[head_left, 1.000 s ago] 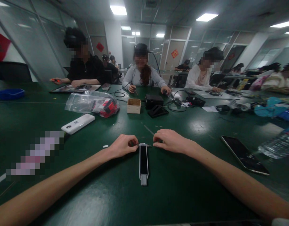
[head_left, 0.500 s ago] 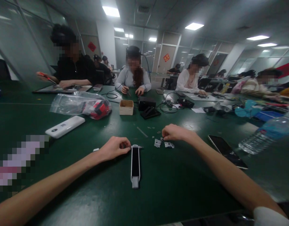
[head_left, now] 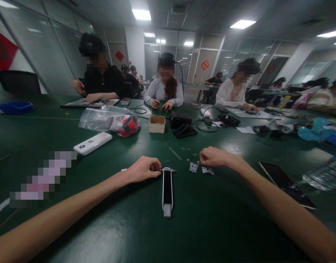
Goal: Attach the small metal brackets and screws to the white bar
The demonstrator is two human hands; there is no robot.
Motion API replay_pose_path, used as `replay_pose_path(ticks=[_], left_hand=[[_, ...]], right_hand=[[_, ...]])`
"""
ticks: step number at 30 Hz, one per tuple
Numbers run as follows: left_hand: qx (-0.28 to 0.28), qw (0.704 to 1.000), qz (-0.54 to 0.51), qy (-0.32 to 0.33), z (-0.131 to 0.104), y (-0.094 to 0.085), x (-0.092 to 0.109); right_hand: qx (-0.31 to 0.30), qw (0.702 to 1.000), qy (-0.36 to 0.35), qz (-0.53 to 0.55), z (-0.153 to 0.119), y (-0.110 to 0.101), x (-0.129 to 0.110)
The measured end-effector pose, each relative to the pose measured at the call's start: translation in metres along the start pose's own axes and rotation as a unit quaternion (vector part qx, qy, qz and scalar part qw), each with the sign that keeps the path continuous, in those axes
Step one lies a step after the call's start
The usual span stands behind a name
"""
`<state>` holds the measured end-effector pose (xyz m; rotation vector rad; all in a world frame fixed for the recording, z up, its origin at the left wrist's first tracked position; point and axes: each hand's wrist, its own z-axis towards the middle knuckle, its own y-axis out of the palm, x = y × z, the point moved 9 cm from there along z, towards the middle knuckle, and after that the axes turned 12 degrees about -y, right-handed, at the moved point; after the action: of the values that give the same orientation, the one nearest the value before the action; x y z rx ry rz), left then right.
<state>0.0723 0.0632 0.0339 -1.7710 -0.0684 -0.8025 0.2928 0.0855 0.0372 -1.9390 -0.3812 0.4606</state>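
A long, narrow device with a white frame and black face (head_left: 167, 188) lies on the green table, a grey block at its near end. Across its far end runs a thin metal rod (head_left: 173, 171). My left hand (head_left: 143, 169) is closed in a pinch on the rod's left end. To the right, my right hand (head_left: 214, 156) has its fingertips pinched together at the tabletop, among small nuts or rings (head_left: 195, 155); what they hold, if anything, is too small to tell. Just below those fingers lie two bent metal brackets, a left one (head_left: 193, 167) and a right one (head_left: 207, 170).
A white power-bank-like object (head_left: 93, 143) and a plastic bag with red items (head_left: 121, 122) are at left. Ahead stand a small open box (head_left: 157, 125) and a black stand (head_left: 184, 131). A phone (head_left: 285, 184) and water bottle (head_left: 324, 173) lie right. Several people sit opposite.
The whole view has shifted, so things appear farther right. My left hand stays at the rod's end, and my right hand stays among the small parts, its fingers still pinched.
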Motion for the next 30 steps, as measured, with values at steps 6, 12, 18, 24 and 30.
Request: replay_pose_path(ticks=[6, 12, 18, 24, 30], left_hand=[[-0.009, 1.0, -0.003, -0.002, -0.001, -0.001, 0.003], [-0.026, 1.0, 0.016, -0.002, -0.001, -0.004, 0.003], [-0.002, 0.999, 0.046, 0.007, -0.001, -0.027, 0.003], [0.009, 0.998, -0.063, 0.029, -0.011, -0.037, 0.027], [-0.065, 0.979, -0.185, 0.051, -0.02, -0.019, 0.048]], right_hand=[[0.005, 1.0, -0.017, -0.016, -0.002, -0.001, 0.0], [0.034, 0.997, -0.027, -0.058, -0.003, -0.012, 0.003], [0.168, 0.972, -0.157, -0.052, -0.014, -0.039, -0.051], [0.365, 0.877, -0.312, 0.019, -0.04, -0.052, -0.124], [0.415, 0.843, -0.341, 0.033, -0.047, -0.043, -0.15]])
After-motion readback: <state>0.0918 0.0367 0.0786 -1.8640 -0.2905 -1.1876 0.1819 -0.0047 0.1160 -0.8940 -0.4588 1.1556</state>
